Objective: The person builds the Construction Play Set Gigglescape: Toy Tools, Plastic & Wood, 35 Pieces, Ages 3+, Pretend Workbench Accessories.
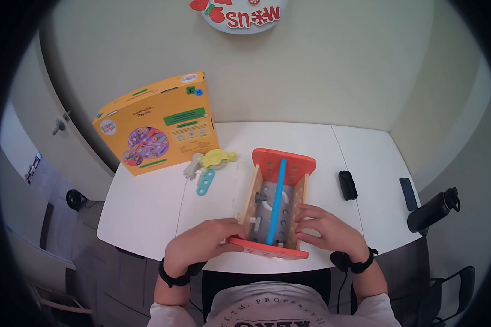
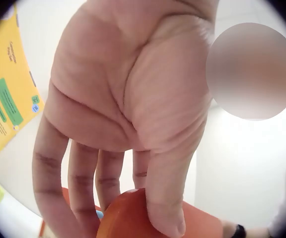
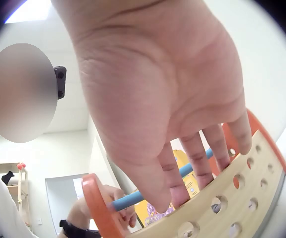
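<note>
A toy toolbox with red end panels [image 1: 283, 158], wooden sides with holes [image 3: 222, 203] and a blue rod [image 1: 277, 201] across the top stands on the table. The left hand [image 1: 204, 242] grips the near red panel at its left corner, thumb on the outer face [image 2: 197, 218] and fingers behind it. Over the right wooden side, the right hand [image 1: 330, 231] rests its fingertips on the upper edge, thumb apart from the fingers. Inside the box lie grey and white pieces [image 1: 261, 198]; a white piece [image 1: 255, 220] sits at the left wall.
A yellow box [image 1: 158, 125] stands at the back left of the white table [image 1: 136, 218]. Before it lie a yellow piece [image 1: 217, 158], grey pieces [image 1: 192, 166] and a teal strip [image 1: 205, 182]. On the right are a black case [image 1: 347, 185], a phone [image 1: 408, 194] and a black bottle [image 1: 432, 211].
</note>
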The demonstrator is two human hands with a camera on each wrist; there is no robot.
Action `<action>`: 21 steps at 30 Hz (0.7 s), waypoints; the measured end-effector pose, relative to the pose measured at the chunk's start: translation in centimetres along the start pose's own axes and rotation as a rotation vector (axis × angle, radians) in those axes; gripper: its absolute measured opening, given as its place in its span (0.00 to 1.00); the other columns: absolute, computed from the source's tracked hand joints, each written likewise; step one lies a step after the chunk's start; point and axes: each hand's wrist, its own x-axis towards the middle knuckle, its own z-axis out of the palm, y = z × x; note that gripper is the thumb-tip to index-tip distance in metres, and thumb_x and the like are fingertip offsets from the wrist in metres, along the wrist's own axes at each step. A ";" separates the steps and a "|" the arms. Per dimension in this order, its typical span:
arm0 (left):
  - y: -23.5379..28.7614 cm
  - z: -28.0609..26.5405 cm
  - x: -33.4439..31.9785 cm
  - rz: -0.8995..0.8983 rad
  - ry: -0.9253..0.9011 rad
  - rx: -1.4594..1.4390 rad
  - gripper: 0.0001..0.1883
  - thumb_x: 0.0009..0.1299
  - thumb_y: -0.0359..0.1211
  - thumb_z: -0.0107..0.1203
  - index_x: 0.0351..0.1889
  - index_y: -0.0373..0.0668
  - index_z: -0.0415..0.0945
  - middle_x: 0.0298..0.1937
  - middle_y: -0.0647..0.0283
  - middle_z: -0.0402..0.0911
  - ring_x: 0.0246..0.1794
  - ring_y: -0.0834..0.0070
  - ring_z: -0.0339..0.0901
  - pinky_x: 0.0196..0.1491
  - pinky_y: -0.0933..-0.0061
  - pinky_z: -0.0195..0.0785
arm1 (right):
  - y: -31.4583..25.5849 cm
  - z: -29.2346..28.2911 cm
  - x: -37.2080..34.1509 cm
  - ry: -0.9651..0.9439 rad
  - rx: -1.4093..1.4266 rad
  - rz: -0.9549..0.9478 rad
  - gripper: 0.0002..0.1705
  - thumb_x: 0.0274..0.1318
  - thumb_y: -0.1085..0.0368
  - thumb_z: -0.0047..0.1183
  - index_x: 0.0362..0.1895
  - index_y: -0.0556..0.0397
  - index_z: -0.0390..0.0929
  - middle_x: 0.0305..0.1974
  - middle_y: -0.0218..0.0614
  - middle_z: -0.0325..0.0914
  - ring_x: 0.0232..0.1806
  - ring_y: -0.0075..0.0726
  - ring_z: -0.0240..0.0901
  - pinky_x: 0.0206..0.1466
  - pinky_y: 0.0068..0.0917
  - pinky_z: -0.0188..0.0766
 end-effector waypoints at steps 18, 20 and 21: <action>-1.6 -0.2 1.3 -0.391 0.395 0.148 0.33 0.73 0.60 0.63 0.32 0.33 0.86 0.25 0.52 0.85 0.28 0.54 0.85 0.36 0.61 0.77 | -4.0 -1.5 -0.3 0.333 -0.076 0.039 0.15 0.63 0.68 0.65 0.53 0.54 0.84 0.47 0.44 0.82 0.50 0.51 0.80 0.55 0.41 0.78; -0.5 0.7 2.0 -0.387 0.350 0.082 0.37 0.69 0.66 0.63 0.31 0.34 0.86 0.25 0.53 0.86 0.27 0.56 0.85 0.36 0.62 0.77 | -2.0 -3.2 -0.5 0.570 -0.121 0.121 0.16 0.64 0.67 0.65 0.55 0.56 0.84 0.46 0.44 0.83 0.48 0.49 0.80 0.51 0.39 0.77; -0.3 1.0 2.5 -0.370 0.351 0.074 0.37 0.67 0.67 0.64 0.32 0.34 0.87 0.26 0.53 0.87 0.27 0.57 0.86 0.37 0.63 0.78 | -0.5 -3.4 -0.4 0.685 -0.138 0.184 0.18 0.65 0.65 0.65 0.56 0.56 0.83 0.46 0.43 0.83 0.48 0.48 0.81 0.51 0.37 0.76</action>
